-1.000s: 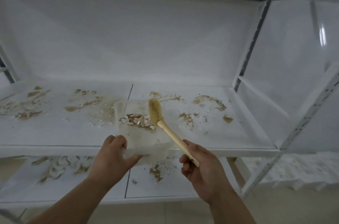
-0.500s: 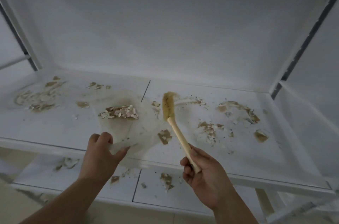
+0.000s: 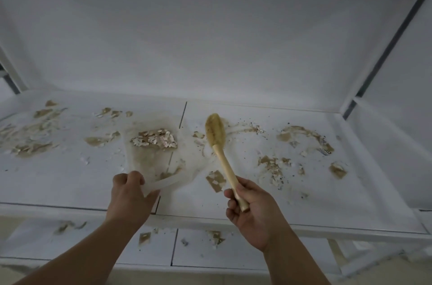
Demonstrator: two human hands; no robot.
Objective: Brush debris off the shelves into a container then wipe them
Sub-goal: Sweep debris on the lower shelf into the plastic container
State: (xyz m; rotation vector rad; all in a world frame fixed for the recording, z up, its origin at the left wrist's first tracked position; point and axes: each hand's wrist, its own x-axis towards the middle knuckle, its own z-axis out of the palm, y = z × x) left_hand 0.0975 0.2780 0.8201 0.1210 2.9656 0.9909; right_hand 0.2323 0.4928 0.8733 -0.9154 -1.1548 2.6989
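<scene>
Your left hand pinches the near rim of the clear container, which lies on the upper shelf holding flaky debris. Your right hand has its fingers curled round the brush handle, bristles just right of the container.

1. I read this as a storeroom or utility space w/ bare metal racking, not a lived-in room.
2. White shelf under my hands, flat panels joined by a seam, no goods stored on it.
3. Slotted steel upright far right of my right hand – typical boltless rack post.
4. Lower shelf below both hands, same white panels.
5. Plain white backing beyond the hands.
6. Brown flaky debris scattered on both levels, esp. right of my right hand.
</scene>
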